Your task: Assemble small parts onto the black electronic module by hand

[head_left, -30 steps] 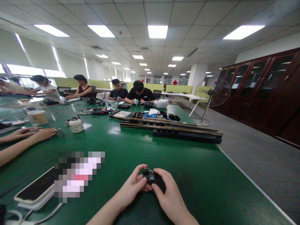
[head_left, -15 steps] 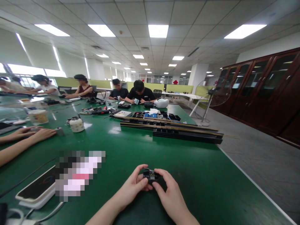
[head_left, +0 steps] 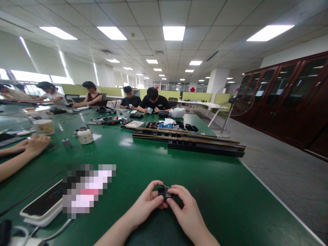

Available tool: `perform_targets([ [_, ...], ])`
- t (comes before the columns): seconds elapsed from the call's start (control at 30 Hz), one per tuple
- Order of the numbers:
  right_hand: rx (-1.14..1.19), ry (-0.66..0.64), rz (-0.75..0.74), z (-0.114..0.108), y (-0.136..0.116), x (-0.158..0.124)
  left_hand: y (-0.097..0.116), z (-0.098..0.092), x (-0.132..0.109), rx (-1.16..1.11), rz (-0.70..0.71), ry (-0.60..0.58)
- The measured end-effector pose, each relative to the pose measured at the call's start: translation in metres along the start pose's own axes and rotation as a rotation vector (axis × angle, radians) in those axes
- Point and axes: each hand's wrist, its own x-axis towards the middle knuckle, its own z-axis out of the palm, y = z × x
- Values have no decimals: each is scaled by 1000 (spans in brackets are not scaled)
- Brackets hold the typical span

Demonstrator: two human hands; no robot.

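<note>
Between my two hands, just above the green table (head_left: pixel 220 191), is a small black open case-like part (head_left: pixel 164 193) with something small inside that I cannot make out. My left hand (head_left: pixel 148 200) pinches its left side, thumb in front and index finger along the top. On the other side, my right hand (head_left: pixel 183 203) grips the right end between thumb and fingers. Part of the piece is covered by my fingertips.
Black rails with thin brass-coloured rods (head_left: pixel 189 140) lie across the table ahead. To my left are a phone on a white base (head_left: pixel 43 205), cables, a white jar (head_left: pixel 85 136) and a small grey cylinder (head_left: pixel 66 143). A co-worker's hands (head_left: pixel 36 145) rest at far left.
My right fingers have shifted slightly on the black part, and its inside shows differently. The co-worker's hand has drawn left, away from the grey cylinder, which stays on the table.
</note>
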Motion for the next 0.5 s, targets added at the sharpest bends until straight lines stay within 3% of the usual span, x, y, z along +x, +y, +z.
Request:
perform_targets([
  [0.5, -41, -21, -1, 0, -1, -2, 2, 1, -3, -50, 7, -41],
])
